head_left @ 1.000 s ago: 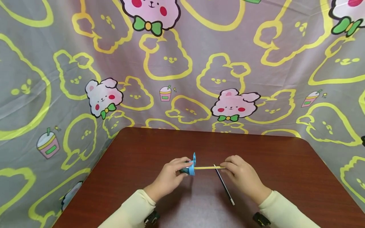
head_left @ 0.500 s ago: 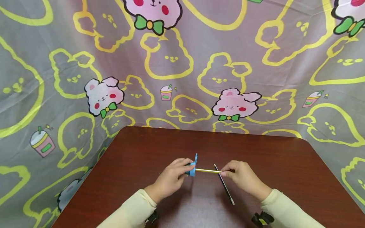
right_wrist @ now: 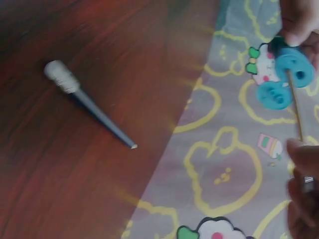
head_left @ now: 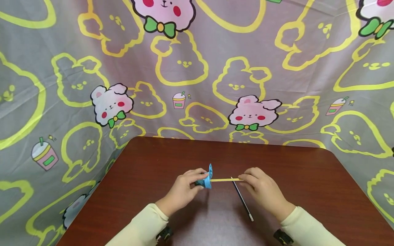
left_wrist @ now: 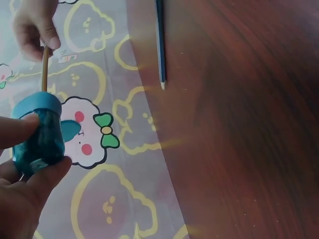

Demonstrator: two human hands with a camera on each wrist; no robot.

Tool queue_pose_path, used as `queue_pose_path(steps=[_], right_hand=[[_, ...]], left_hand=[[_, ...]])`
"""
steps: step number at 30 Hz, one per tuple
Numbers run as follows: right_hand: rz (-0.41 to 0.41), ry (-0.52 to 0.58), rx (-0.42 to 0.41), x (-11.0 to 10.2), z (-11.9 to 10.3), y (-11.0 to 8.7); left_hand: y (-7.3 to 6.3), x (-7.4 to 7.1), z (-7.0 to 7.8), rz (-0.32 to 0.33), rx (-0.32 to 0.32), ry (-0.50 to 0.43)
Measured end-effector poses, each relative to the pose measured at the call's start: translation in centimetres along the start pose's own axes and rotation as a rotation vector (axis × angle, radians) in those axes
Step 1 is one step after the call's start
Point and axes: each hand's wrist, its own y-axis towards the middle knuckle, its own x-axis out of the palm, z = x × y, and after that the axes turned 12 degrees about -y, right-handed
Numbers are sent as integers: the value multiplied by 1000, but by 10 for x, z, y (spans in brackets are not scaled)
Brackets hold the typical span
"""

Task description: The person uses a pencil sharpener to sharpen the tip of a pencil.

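Note:
My left hand [head_left: 181, 189] grips a blue pencil sharpener [head_left: 207, 181] with a translucent shavings container, raised over the table. Its round lid [right_wrist: 274, 95] hangs flipped open beside two sharpening holes, seen in the right wrist view. A yellow pencil [head_left: 224, 179] runs nearly level from one hole to my right hand [head_left: 263, 191], whose thumb and fingers pinch its other end. The pencil's tip is hidden inside the sharpener. Below, nearer my right hand, a dark pencil [head_left: 243, 201] with a white eraser end [right_wrist: 62, 77] lies on the table, touched by neither hand.
The dark red-brown wooden table [head_left: 160, 157] has rounded far corners. A grey cloth [head_left: 197, 68] printed with yellow outlines and pink rabbits hangs close behind it and along its sides. A black wrist device [head_left: 283, 236] sits below the right cuff.
My right fingers have turned the yellow pencil, rolling one way and then back, while its tip stays in the sharpener. The left hand and sharpener shift only slightly. The dark pencil stays put.

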Motion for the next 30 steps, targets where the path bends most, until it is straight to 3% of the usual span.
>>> queue_pose_path(steps=[4, 8, 11, 15, 16, 18, 21, 25, 28, 30], right_hand=[[126, -1, -85, 4, 1, -3], [74, 83, -23, 4, -2, -5], [-137, 247, 162, 0, -4, -3], [-578, 608, 566, -7, -2, 1], [-652, 645, 642, -8, -1, 3], [-722, 636, 692, -9, 0, 4], [-624, 442, 565, -8, -2, 3], [-310, 148, 270, -4, -3, -2], [-60, 15, 46, 1, -1, -4], [49, -17, -57, 5, 0, -4]], left_hand=[[1, -2, 1, 5, -55, -79], [0, -2, 1, -22, -11, -26], [-1, 0, 0, -38, 134, 99], [-3, 3, -4, -52, 348, 260], [-4, 4, -4, -55, 373, 277], [-4, 5, -5, -68, 373, 284], [-4, 5, -5, -75, 285, 240], [-4, 2, -4, -61, 100, 121], [-3, 0, -4, -32, -15, 14], [-3, -1, -5, -16, -67, -46]])
